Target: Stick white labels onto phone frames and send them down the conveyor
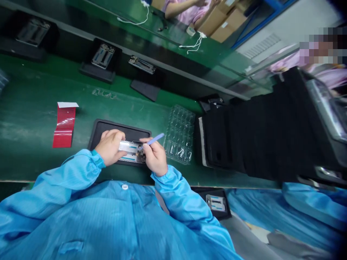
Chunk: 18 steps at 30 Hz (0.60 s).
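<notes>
On a black tray (119, 126) in front of me lies an opened phone body (128, 147), silver with blue strips and dark circuitry at its right end. My left hand (110, 146) grips its left end, thumb along the near side and fingers over the far edge. A light-purple, flat-ended stick like a plastic spudger (157, 138) is pinched in my right hand (155, 157). Its lower tip points at the circuitry end of the phone body; whether it touches is too small to tell.
A red film sheet (64, 126) lies at left. Right of the tray are a clear plastic blister tray (180, 133) and a tall stack of black trays (244, 137). More phone bodies sit on a black tray (101, 59) along the back. Other people are across the bench and at right.
</notes>
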Each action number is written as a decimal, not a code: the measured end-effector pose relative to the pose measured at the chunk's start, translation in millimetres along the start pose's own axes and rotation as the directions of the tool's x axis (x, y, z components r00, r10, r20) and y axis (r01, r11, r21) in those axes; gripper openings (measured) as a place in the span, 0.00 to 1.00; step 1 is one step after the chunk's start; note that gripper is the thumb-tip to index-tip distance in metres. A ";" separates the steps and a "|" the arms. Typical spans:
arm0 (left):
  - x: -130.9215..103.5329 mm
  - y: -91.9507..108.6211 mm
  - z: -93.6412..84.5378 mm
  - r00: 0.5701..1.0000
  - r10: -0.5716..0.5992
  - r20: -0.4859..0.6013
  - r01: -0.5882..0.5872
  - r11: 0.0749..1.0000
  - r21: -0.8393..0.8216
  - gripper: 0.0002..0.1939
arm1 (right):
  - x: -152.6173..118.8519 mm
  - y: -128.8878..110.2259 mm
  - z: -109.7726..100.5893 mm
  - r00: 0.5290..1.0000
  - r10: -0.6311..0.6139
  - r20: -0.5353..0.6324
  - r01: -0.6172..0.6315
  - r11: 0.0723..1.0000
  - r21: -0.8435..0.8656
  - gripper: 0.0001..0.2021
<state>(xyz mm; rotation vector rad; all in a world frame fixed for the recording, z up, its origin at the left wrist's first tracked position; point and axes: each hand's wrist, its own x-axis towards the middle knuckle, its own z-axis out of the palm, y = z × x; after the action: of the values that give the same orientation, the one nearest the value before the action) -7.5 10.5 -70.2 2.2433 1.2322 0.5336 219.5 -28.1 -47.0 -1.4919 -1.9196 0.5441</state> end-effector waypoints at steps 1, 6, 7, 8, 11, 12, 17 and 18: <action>0.0 -0.3 0.1 1.000 0.002 0.001 -0.002 1.000 -0.004 0.25 | -0.9 0.0 4.4 1.000 0.009 -0.015 -0.009 1.000 0.006 0.13; -0.1 -1.0 0.7 1.000 0.005 -0.002 -0.005 1.000 -0.003 0.25 | -4.3 -1.8 16.5 0.998 0.033 -0.050 -0.034 0.999 -0.007 0.08; -0.1 -1.0 0.6 1.000 0.002 -0.002 -0.002 1.000 0.001 0.25 | -4.5 -2.1 16.9 0.998 0.036 -0.051 -0.036 0.999 -0.011 0.08; -0.2 -0.9 0.4 1.000 0.000 0.001 0.000 1.000 0.004 0.25 | -4.4 -2.2 17.0 0.998 0.037 -0.053 -0.038 0.999 -0.016 0.08; -0.4 -0.3 -0.6 1.000 0.002 0.008 -0.002 1.000 0.002 0.25 | -3.7 -2.1 17.5 0.997 0.036 -0.063 -0.038 0.999 -0.030 0.07; -0.5 -0.1 -0.9 1.000 0.005 0.008 -0.005 1.000 0.001 0.25 | -3.5 -2.1 18.1 0.997 0.034 -0.065 -0.036 0.999 -0.035 0.07; -0.6 0.4 -0.7 1.000 0.005 0.007 -0.005 1.000 0.001 0.25 | -5.2 -2.5 22.8 0.998 0.007 -0.070 -0.011 0.999 -0.051 0.07; -0.6 0.4 -0.4 1.000 0.004 0.007 -0.004 1.000 0.002 0.25 | -5.8 -2.6 23.6 0.997 0.000 -0.072 -0.004 0.999 -0.054 0.06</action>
<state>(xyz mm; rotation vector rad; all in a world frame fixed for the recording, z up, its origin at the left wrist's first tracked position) -7.8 9.9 -69.7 2.2479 1.2258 0.5260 202.0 -32.9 -63.4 -1.5266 -1.8910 0.4363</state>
